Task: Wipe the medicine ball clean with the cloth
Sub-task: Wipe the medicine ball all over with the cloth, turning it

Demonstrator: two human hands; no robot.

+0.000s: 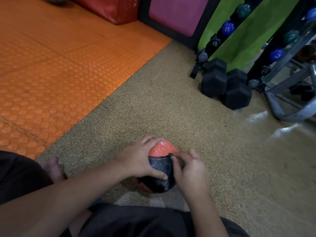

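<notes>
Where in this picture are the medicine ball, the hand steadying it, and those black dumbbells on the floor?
medicine ball [162, 148]: head view, on its orange upper panel.
left hand [139, 159]: head view, on the back of the hand.
black dumbbells [225, 86]: head view, on a hexagonal end.

Both hands [142, 159] on medicine ball [162, 149]
</notes>
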